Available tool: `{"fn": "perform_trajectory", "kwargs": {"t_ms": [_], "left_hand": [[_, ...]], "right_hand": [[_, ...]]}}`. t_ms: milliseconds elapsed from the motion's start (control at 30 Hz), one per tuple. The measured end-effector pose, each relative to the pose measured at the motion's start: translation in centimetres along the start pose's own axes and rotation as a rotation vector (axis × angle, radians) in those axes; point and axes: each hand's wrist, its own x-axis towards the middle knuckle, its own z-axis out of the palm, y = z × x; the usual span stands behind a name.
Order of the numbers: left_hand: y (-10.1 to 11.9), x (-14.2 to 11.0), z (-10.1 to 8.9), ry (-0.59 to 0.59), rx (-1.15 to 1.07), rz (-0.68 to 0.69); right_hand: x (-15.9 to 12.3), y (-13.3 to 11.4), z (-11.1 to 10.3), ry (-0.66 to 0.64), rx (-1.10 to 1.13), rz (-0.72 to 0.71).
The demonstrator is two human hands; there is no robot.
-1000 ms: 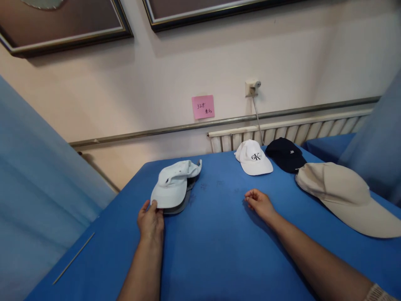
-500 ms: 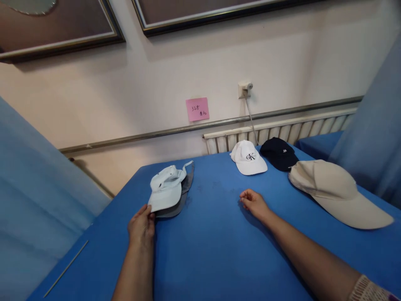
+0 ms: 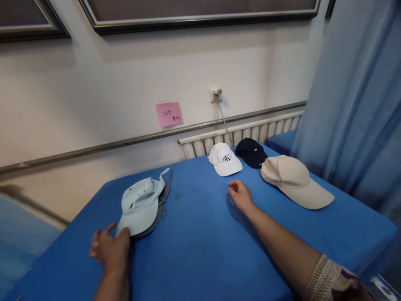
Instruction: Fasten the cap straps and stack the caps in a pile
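Observation:
A pale blue cap (image 3: 140, 205) lies on a dark grey cap (image 3: 163, 194), its strap sticking up at the back. Beside the front brim is my left hand (image 3: 111, 246), its fingers spread and its thumb at the brim's edge; it grips nothing. My right hand (image 3: 241, 195) hovers over the blue-covered table (image 3: 194, 251), fingers loosely bent and slightly apart, with nothing in them. Closest to it is a white cap (image 3: 224, 159) with black letters. Behind and to the right sit a navy cap (image 3: 250, 152) and a large beige cap (image 3: 294, 179).
A radiator (image 3: 200, 144) and a metal rail (image 3: 131, 143) run along the wall behind the table. A plug with a cord sits in a wall socket (image 3: 214, 95). A pink note (image 3: 169, 114) is stuck to the wall. Blue curtains (image 3: 354, 104) hang at both sides.
The view has turned rightward. My left hand has let go of the pale blue cap's brim and spread its fingers. My right hand stays raised over the table, its fingers slightly looser.

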Motion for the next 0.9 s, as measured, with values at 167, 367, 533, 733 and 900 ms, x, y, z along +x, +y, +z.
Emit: {"fn": "perform_trajectory", "kwargs": {"t_ms": [167,367,533,733,900], "left_hand": [[3.7,-3.4,0.8,0.040,0.068,0.301],[5.7,-7.6,3.6,-0.225,-0.038,0.686],[5.9,-9.3,5.0,-0.569,-0.126,0.697],[7.2,-10.7,4.8,-0.734,-0.308,0.452],[9.9,-13.4,5.3,-0.903,-0.840,-0.224]], "right_hand": [[3.6,-0.7,-6.7,0.426,-0.441,-0.147],[5.1,1.7,-13.5,0.676,-0.983,-0.107],[5.2,3.1,-15.3,0.526,-1.102,0.017],[3.1,0.2,-12.9,0.461,-0.844,-0.249],[-1.2,-3.0,-6.6,0.203,-0.373,-0.747]]}}
